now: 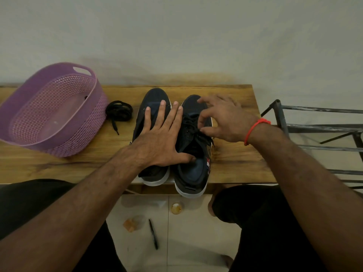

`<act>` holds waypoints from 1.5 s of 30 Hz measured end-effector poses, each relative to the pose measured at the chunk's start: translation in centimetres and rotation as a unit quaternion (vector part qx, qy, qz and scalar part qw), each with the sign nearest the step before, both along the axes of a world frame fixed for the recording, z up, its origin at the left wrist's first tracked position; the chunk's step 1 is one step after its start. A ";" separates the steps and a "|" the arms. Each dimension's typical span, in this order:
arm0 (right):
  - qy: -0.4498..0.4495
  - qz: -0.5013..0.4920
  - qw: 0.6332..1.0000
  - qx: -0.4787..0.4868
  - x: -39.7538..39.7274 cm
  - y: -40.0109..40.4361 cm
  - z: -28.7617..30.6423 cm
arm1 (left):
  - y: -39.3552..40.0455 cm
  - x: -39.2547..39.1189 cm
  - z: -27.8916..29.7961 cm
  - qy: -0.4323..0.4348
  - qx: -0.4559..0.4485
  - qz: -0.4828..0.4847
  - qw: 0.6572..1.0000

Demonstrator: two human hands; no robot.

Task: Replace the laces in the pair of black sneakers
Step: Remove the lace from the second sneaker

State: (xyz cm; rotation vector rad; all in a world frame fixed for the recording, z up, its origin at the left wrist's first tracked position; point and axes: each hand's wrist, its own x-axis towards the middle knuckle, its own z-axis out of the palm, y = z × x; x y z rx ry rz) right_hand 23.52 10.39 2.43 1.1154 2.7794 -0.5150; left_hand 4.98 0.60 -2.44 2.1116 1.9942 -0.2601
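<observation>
Right sneaker [193,154], laced: lace [191,126] soft, limp; pinch near eyelets. Right hand [222,122] pinching it; left hand [161,140] spread flat at 9 o'clock.

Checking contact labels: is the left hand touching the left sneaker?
Touching. The head view shows the left hand lying flat with straight fingers on top of the left sneaker, with no gap between them.
</observation>
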 end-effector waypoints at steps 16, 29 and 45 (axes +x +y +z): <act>-0.044 -0.179 0.981 0.057 0.3 0.8 0.4 | -0.1 0.2 0.6 -0.016 -0.020 0.003 1.000; 0.148 -0.269 0.951 -0.028 1.5 2.8 0.3 | -0.8 -0.5 2.2 -0.160 -0.026 0.009 0.987; 0.046 0.019 0.996 -0.078 -0.3 0.3 0.3 | 0.4 -0.8 2.9 -0.181 0.126 -0.030 0.975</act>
